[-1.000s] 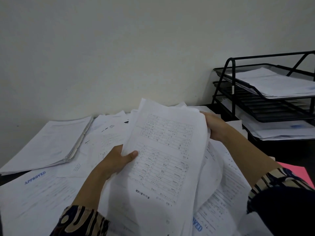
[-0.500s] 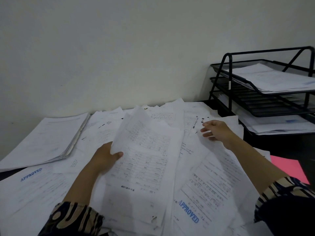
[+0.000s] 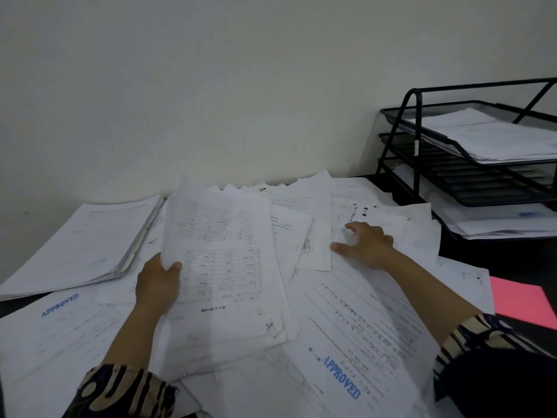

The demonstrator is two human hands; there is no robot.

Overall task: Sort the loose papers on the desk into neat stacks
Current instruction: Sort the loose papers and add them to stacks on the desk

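Left hand (image 3: 158, 285), mid-frame, thumb clamped over thin printed sheets (image 3: 217, 260). Right hand (image 3: 366, 244), centre-right, fingers spread flat on loose papers (image 3: 355, 312).

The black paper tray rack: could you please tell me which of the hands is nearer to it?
Right. The right hand rests on loose papers just left of the black paper tray rack, while the left hand grips a sheaf of forms well farther left.
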